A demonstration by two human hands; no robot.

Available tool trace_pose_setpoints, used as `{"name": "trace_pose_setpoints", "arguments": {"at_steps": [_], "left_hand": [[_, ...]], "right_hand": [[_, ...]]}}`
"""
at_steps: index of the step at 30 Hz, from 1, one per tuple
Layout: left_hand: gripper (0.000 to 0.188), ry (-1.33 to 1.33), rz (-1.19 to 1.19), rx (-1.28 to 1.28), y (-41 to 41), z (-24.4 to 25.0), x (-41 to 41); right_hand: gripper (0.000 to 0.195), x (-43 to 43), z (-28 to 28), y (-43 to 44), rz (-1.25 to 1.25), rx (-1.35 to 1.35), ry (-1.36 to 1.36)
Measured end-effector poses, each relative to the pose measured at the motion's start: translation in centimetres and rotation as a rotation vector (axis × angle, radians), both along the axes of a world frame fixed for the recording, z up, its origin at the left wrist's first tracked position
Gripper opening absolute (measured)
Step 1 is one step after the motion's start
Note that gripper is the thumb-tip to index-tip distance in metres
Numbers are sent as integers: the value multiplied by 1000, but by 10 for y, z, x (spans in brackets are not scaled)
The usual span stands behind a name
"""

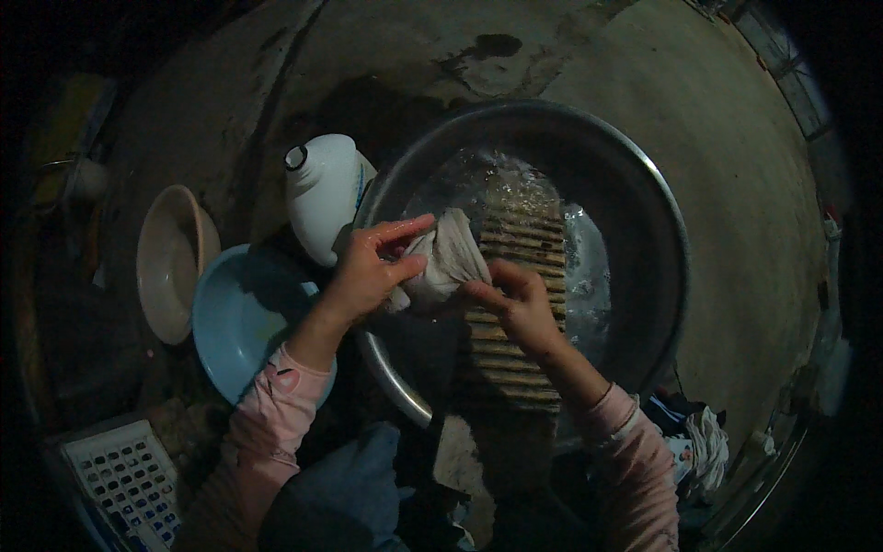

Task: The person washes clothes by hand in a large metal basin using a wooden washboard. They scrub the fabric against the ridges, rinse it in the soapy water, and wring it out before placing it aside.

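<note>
A wet, whitish cloth [448, 259] is bunched between my two hands, above a large round metal basin [638, 159]. My left hand [379, 265] grips the cloth's left side, thumb and forefinger spread on it. My right hand [514, 300] pinches its lower right edge between thumb and fingers. Under the cloth, a ridged wooden washboard [524, 241] slants into the basin, its far end in the water [586, 276]. The water looks sudsy in places. What kind of cloth it is cannot be told.
A white plastic jug [324, 200] without a cap leans by the basin's left rim. Blue [227, 324] and beige [165, 269] plastic basins stand further left. A white perforated basket [124, 476] is at lower left. Clothes [707, 448] are piled at lower right.
</note>
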State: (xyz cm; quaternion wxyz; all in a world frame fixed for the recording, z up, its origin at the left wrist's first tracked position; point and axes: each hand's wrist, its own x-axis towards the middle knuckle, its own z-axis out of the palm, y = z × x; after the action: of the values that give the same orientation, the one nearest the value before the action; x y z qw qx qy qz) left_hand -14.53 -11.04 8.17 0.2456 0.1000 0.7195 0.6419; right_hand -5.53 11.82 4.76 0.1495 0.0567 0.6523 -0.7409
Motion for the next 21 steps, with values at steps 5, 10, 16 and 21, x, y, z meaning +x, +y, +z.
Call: {"name": "trace_pose_setpoints", "arguments": {"at_steps": [5, 10, 16, 21], "left_hand": [[51, 61, -76, -182, -3, 8, -3], [44, 319, -296, -414, -3, 16, 10], [29, 174, -232, -137, 0, -19, 4], [37, 300, 105, -421, 3, -61, -20]], "right_hand": [[23, 3, 0, 3, -93, -514, -101], [34, 3, 6, 4, -80, -557, -148], [29, 5, 16, 12, -59, -373, -143], [21, -6, 7, 25, -300, -11, 47]]}}
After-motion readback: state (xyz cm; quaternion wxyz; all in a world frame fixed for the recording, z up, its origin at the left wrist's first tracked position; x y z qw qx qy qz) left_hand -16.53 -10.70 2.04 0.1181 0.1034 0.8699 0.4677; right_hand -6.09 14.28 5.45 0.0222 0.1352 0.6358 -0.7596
